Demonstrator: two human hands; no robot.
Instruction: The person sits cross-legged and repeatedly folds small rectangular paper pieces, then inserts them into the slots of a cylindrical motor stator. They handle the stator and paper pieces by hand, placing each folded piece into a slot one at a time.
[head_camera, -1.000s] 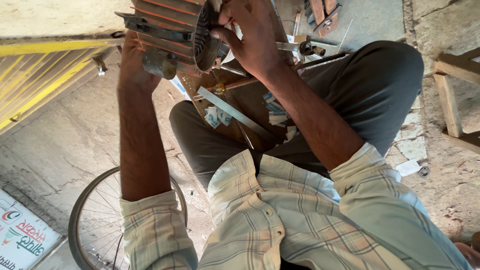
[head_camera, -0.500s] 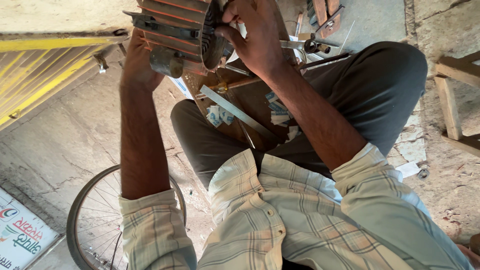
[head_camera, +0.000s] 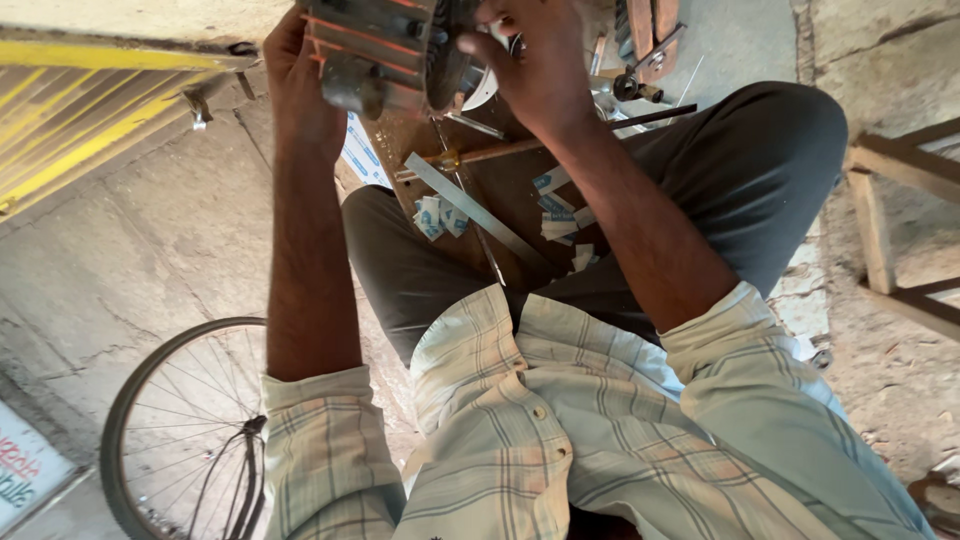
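The left hand (head_camera: 300, 90) cupped the far side of a ribbed motor casing (head_camera: 385, 45), bracing it above the wooden board (head_camera: 500, 185), while the right hand (head_camera: 535, 70) gripped its open end; a flat metal strip (head_camera: 475, 210) lay below it.

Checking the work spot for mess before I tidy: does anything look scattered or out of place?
Yes. Torn paper scraps, white and blue, lie strewn over the wooden board in the person's lap, beside a flat metal strip. Both hands, left and right, grip a ribbed motor above it.
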